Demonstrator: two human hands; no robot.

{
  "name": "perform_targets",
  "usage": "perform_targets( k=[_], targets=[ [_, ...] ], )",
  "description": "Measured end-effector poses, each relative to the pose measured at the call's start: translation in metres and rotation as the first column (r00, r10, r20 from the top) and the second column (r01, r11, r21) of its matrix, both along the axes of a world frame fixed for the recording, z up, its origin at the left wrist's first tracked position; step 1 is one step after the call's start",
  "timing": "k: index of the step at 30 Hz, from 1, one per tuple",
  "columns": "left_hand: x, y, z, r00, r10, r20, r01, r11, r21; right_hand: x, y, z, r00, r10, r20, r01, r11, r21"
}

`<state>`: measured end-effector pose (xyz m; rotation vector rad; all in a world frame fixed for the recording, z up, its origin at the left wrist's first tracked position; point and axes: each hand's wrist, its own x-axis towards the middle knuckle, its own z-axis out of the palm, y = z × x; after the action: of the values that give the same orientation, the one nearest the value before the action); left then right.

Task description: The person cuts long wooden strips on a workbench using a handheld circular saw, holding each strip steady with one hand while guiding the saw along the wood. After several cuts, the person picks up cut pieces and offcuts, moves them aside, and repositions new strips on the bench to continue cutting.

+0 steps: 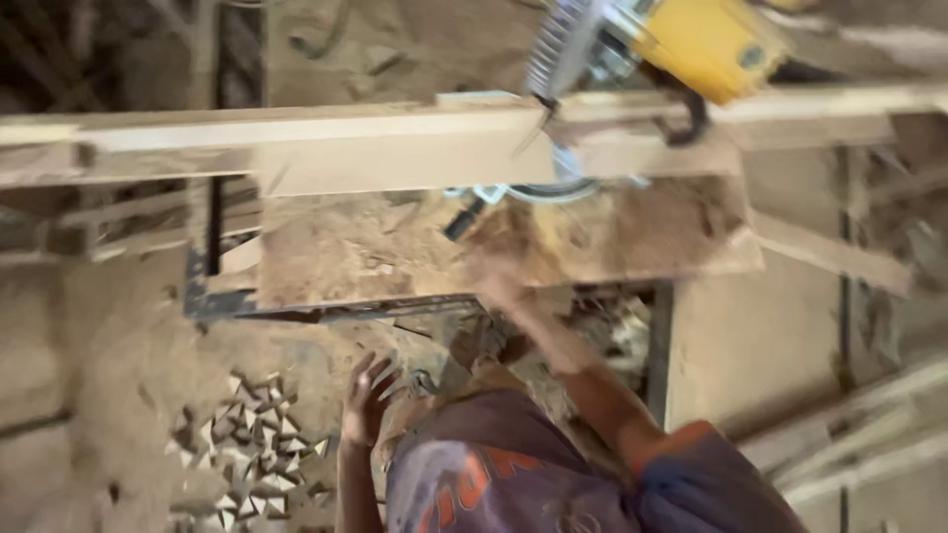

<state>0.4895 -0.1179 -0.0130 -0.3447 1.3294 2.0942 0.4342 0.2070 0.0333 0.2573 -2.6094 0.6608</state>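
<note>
The view looks down past the person's purple shirt with orange sleeve edge (513,474) onto a sawdust-covered counter (395,257) carrying a mitre saw (681,44) with a yellow housing at the upper right and a toothed metal blade guard (563,44) just left of it. A long pale wooden board (296,133) runs across the counter from the left edge to under the saw, lying roughly level. The right hand (504,286) reaches up to the front of the counter, just below the saw's base and near a small dark knob (464,222); it is blurred by motion, so how far its grip is closed, and whether it holds anything, cannot be told. The left hand (367,400) hangs lower, beside the person's body, with fingers spread apart and its grip loose and bare of anything; it sits just above a scatter of small pale triangular wood offcuts (257,444) lying on the sawdust-strewn floor (89,395). More pale wooden slats (869,434) lean at the lower right, well apart from both hands. No package, label or sign is sharp enough to make out in this blurred view.
</note>
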Motion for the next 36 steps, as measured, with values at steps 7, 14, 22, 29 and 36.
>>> perform_targets(
  k=[7,14,22,29,36],
  targets=[
    [0.021,-0.024,-0.031,0.990,0.019,0.143,-0.088,0.867,0.490,0.085,-0.153,-0.031,0.895,0.342,0.287,-0.308,0.938,-0.158],
    [0.045,-0.124,-0.081,0.974,-0.056,0.218,0.145,0.898,-0.416,0.217,-0.125,-0.067,0.688,-0.043,0.725,0.098,0.995,-0.034],
    [0.072,-0.106,-0.091,0.672,-0.599,0.436,0.639,0.172,-0.749,0.404,-0.091,-0.098,0.080,-0.352,0.932,0.738,0.650,0.182],
    [0.084,-0.024,-0.096,0.464,-0.781,0.418,0.600,-0.069,-0.797,0.527,-0.039,-0.121,-0.304,-0.219,0.927,0.918,0.191,0.346],
    [0.122,0.135,-0.120,0.141,-0.972,0.189,0.335,-0.133,-0.933,0.607,0.057,-0.165,-0.342,-0.159,0.926,0.931,-0.189,0.311]
  ],
)
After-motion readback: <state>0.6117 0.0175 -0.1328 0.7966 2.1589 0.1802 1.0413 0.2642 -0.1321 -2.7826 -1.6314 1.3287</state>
